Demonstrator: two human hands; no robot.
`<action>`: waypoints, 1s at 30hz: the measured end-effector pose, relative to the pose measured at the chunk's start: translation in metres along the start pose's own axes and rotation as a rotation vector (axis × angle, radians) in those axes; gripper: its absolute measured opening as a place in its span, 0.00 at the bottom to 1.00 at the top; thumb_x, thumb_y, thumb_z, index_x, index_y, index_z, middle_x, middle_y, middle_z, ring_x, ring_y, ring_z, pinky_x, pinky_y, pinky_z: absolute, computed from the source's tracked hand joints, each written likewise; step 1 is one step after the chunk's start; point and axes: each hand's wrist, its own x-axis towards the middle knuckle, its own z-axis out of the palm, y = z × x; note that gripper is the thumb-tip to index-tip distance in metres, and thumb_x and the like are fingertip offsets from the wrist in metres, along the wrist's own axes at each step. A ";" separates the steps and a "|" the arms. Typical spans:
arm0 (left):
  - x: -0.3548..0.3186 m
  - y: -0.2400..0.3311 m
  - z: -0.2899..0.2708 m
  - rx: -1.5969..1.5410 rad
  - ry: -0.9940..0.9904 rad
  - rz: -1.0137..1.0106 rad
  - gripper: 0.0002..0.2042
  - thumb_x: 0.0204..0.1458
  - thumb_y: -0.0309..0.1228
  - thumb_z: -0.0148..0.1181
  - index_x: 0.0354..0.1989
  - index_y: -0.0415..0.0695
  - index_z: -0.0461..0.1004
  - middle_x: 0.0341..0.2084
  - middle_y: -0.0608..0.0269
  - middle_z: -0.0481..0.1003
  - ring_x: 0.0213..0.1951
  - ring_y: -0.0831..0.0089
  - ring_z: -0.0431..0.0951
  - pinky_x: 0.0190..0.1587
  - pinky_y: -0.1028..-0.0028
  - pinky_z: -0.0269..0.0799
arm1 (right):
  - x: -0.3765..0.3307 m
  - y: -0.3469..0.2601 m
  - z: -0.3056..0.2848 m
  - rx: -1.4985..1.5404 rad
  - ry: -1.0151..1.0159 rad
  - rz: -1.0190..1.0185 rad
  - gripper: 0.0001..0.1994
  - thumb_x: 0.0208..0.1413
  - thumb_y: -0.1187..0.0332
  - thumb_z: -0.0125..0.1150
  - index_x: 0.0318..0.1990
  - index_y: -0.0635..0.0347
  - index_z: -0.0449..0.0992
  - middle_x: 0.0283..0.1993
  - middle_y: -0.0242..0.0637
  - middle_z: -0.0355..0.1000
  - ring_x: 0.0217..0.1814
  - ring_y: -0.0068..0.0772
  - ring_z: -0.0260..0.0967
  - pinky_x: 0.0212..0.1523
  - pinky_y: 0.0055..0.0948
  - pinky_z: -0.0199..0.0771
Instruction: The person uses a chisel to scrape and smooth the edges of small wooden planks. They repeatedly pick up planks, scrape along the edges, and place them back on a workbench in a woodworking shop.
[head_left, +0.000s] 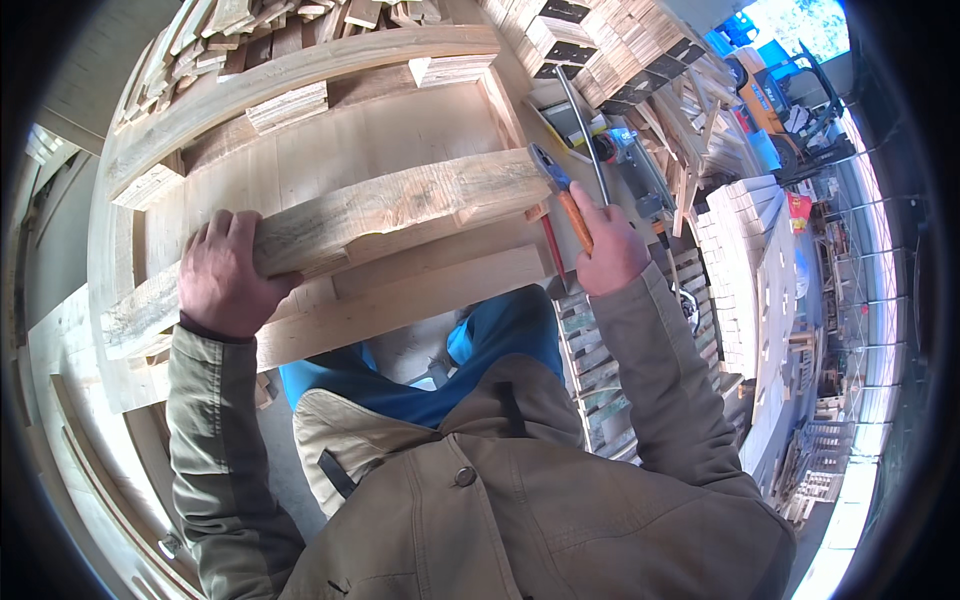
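My left hand point(230, 275) is wrapped over the left part of a long pale wooden beam point(400, 205), fingers on its far side and thumb along the near side. The beam rests on a wooden frame with a plywood panel point(390, 125). At the beam's right end, my right hand point(612, 245) is closed around the orange handle of a pair of pliers point(562, 190). Their grey-and-blue head points away from me, right by the beam's end; whether it touches the wood I cannot tell. Part of the handle is hidden in my palm.
Another beam on blocks point(300, 70) runs along the frame's far side, with a heap of wood offcuts point(270, 30) behind. To the right are a metal bar point(585, 130), a red-handled tool point(553, 245) and stacked wooden blocks point(730, 270). A forklift point(770, 100) stands far right.
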 end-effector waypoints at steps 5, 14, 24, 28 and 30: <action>0.005 -0.005 0.001 -0.080 -0.122 -0.094 0.34 0.29 0.34 0.84 0.49 0.43 0.73 0.41 0.52 0.78 0.43 0.49 0.80 0.46 0.55 0.77 | 0.004 -0.005 -0.008 -0.050 -0.059 0.032 0.45 0.47 0.80 0.61 0.77 0.39 0.62 0.47 0.53 0.71 0.46 0.62 0.76 0.48 0.50 0.78; -0.002 -0.005 0.004 -0.108 -0.023 -0.074 0.34 0.31 0.40 0.83 0.48 0.44 0.73 0.41 0.56 0.78 0.45 0.52 0.79 0.51 0.56 0.73 | 0.007 -0.010 -0.015 -0.056 -0.088 0.018 0.47 0.45 0.84 0.59 0.78 0.43 0.61 0.51 0.54 0.72 0.50 0.62 0.75 0.51 0.47 0.77; -0.002 -0.006 0.003 -0.121 -0.052 -0.101 0.36 0.28 0.36 0.84 0.50 0.43 0.75 0.42 0.55 0.79 0.47 0.52 0.80 0.52 0.57 0.75 | 0.011 -0.007 -0.016 -0.090 -0.081 -0.028 0.47 0.44 0.85 0.58 0.77 0.45 0.63 0.50 0.54 0.73 0.51 0.61 0.75 0.51 0.44 0.77; -0.002 -0.005 0.004 -0.128 -0.028 -0.089 0.34 0.30 0.38 0.83 0.49 0.44 0.74 0.41 0.56 0.79 0.46 0.53 0.80 0.51 0.56 0.74 | 0.013 -0.005 -0.020 -0.089 -0.106 -0.027 0.46 0.43 0.86 0.58 0.76 0.46 0.64 0.49 0.53 0.74 0.50 0.60 0.75 0.51 0.44 0.77; -0.001 -0.005 0.003 -0.130 -0.030 -0.092 0.33 0.31 0.40 0.83 0.48 0.44 0.74 0.40 0.57 0.78 0.46 0.53 0.80 0.51 0.56 0.74 | 0.015 -0.005 -0.022 -0.097 -0.124 -0.019 0.46 0.43 0.86 0.58 0.76 0.46 0.64 0.49 0.53 0.73 0.50 0.60 0.75 0.51 0.44 0.76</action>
